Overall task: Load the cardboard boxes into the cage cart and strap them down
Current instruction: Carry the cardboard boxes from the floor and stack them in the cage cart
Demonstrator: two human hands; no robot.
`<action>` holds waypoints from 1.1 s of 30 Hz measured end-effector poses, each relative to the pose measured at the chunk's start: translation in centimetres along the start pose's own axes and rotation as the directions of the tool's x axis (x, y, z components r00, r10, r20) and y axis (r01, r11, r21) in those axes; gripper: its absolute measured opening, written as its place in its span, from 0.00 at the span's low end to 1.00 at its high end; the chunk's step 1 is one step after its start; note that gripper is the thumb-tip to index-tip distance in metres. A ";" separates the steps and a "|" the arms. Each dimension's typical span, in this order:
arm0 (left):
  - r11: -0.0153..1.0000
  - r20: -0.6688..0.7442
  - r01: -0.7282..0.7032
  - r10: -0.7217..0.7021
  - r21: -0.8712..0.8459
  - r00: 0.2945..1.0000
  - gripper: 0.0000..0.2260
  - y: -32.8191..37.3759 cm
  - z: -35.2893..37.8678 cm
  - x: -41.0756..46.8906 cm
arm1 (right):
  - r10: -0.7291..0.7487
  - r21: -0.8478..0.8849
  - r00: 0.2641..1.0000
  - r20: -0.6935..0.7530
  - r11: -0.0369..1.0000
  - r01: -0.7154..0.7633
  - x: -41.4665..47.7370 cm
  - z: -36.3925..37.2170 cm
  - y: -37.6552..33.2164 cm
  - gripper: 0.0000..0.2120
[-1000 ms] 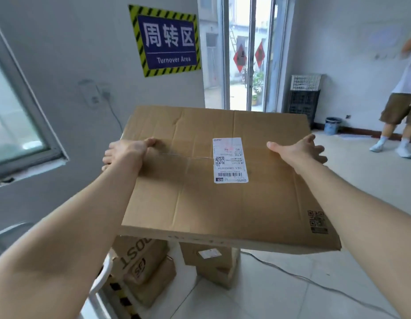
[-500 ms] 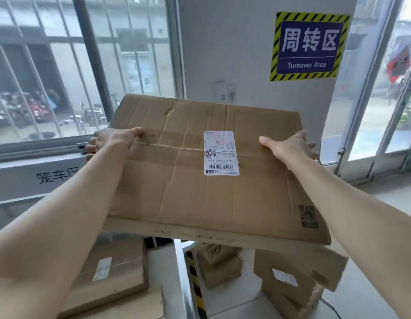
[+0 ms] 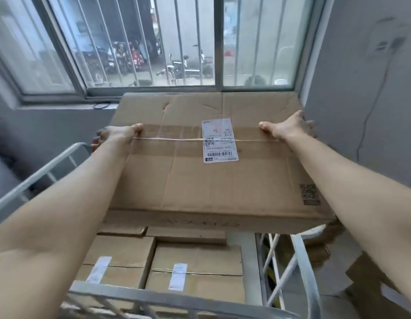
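Left hand point(image 3: 114, 134), right hand point(image 3: 289, 127) gripping the box point(image 3: 211, 180) over the cart point(image 3: 176, 300); next I lower it onto the stack point(image 3: 195, 268), lower centre.

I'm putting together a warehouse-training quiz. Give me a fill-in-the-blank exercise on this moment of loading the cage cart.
1. The left hand and right hand hold the large cardboard box over smaller boxes lying in a metal cage ____.
2. The shipping label on its top is coloured ____.
3. Behind it is a barred ____.
Missing words: cart; white; window.
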State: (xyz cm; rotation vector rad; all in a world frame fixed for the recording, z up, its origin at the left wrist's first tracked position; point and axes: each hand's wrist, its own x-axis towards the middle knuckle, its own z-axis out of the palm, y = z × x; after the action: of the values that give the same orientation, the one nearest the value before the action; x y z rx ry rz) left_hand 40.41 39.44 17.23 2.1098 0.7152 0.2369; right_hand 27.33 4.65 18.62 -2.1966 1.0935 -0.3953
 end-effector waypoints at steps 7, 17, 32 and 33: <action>0.995 0.013 0.094 -0.094 0.025 0.995 0.56 -5.6 1.6 8.8 | 0.046 -0.077 0.992 0.118 0.996 -0.037 -0.2 10.3 -3.2 0.52; 0.972 0.000 0.233 -0.233 0.040 0.972 0.56 -12.1 3.8 15.6 | 0.010 -0.146 0.966 0.260 0.989 0.029 2.2 19.9 -5.9 0.51; 0.942 0.062 0.325 -0.330 0.087 0.942 0.58 -20.5 2.1 30.0 | 0.059 -0.199 0.946 0.319 0.980 0.006 -2.2 33.9 -13.3 0.49; 0.942 0.078 0.320 -0.328 0.099 0.941 0.57 -20.6 1.6 31.3 | 0.073 -0.202 0.946 0.316 0.979 -0.008 -3.0 35.1 -13.9 0.49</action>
State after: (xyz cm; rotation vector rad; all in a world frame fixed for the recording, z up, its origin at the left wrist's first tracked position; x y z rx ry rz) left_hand 58.23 65.59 -2.86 2.0284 1.0172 -0.0752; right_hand 52.15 27.72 1.69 -2.3025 1.0291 0.0973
